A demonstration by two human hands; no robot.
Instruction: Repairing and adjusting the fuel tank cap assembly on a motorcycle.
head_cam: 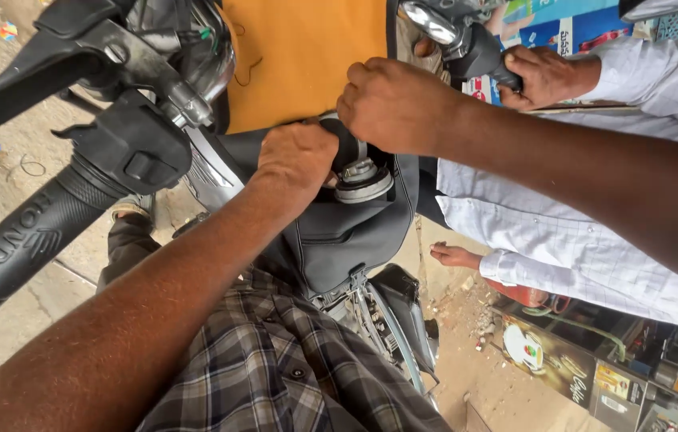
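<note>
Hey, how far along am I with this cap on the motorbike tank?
Done: the black tank cover sits around the metal filler ring. In hand: your right hand grips the black cap above that ring, your left hand pressed beside it; another person's hand holds the handlebar grip. Left: the cap seems not yet seated, though your hands hide most.

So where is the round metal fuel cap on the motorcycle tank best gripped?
Likely around the fuel cap by its round rim, coming from above, since it sits raised on the tank cover. The left hand and right hand crowd its near side, so its exposed lower rim is freest.
</note>
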